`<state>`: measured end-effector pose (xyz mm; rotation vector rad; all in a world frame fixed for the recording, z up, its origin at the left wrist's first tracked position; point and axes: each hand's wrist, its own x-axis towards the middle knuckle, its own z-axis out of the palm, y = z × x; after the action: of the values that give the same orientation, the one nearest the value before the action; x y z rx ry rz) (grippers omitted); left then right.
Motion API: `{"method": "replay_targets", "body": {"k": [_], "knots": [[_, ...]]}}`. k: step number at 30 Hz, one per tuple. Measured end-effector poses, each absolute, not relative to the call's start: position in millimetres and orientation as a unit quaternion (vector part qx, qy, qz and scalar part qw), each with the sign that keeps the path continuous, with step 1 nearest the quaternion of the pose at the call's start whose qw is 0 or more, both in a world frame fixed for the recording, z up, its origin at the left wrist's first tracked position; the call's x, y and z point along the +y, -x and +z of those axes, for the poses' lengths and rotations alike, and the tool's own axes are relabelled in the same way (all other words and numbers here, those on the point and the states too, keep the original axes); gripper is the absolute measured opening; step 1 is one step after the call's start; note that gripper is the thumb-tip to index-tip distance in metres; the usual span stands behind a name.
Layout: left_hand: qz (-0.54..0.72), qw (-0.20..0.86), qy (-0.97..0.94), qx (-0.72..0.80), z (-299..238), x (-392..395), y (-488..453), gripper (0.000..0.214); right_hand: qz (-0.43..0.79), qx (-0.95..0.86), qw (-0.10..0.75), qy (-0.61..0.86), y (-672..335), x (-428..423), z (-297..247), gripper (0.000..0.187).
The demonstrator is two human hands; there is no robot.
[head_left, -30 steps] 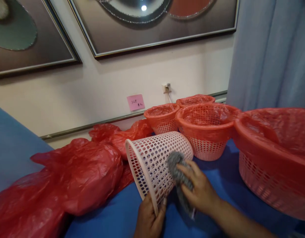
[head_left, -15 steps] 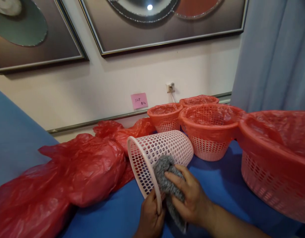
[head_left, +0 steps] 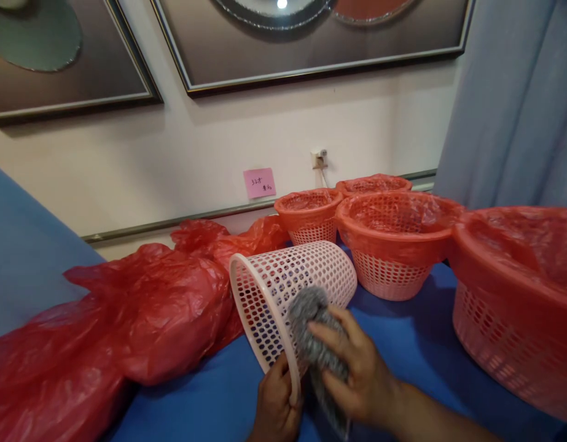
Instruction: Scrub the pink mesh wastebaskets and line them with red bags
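Observation:
A white plastic basket (head_left: pixel 283 270) with round holes lies on its side on the blue cloth (head_left: pixel 195 393), its open mouth facing left. My left hand (head_left: pixel 277 399) is closed on the lower part of its rim, fingers hooked inside the mouth. In my right hand (head_left: pixel 361 374) is a fuzzy grey cloth (head_left: pixel 311 313), bunched up and pressed against the basket's side near the rim. The cloth's lower end hangs below my fingers. Part of the basket's near side is hidden behind the cloth.
Crumpled red plastic bags (head_left: pixel 172 307) lie left of the basket. Right and behind stand several baskets lined with red bags, among them a middle one (head_left: pixel 389 276) and a large one (head_left: pixel 504 344). A pink note (head_left: pixel 259 183) and a socket (head_left: pixel 319 159) are on the wall.
The basket's mouth has shifted slightly left. My right hand and the grey cloth have moved only slightly, and both hands keep their holds. The camera view has shifted a little.

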<state>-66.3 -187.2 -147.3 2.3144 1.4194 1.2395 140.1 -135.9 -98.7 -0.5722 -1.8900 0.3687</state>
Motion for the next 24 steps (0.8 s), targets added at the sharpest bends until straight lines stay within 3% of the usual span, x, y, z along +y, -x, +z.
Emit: {"method": "replay_targets", "body": {"k": [3,8,12,18,24], "knots": [[0.419,0.077,-0.770,0.476,-148,-189,68,0.036,0.143,-0.817,0.531,0.170,-134,-134,-90,0.074],[0.411,0.066,-0.757,0.503,-149,-187,69,0.036,0.155,-0.693,0.571,0.413,-160,-52,-107,0.050],[0.402,0.053,-0.759,0.509,-150,-187,69,0.037,0.189,-0.638,0.570,0.482,-176,-16,-131,0.048],[0.376,0.047,-0.768,0.517,-150,-188,68,0.041,0.109,-0.713,0.600,0.346,-164,-57,-146,0.051],[0.359,0.032,-0.775,0.519,-158,-188,68,0.038,0.089,-0.815,0.552,0.151,-147,-104,-141,0.073]]}}
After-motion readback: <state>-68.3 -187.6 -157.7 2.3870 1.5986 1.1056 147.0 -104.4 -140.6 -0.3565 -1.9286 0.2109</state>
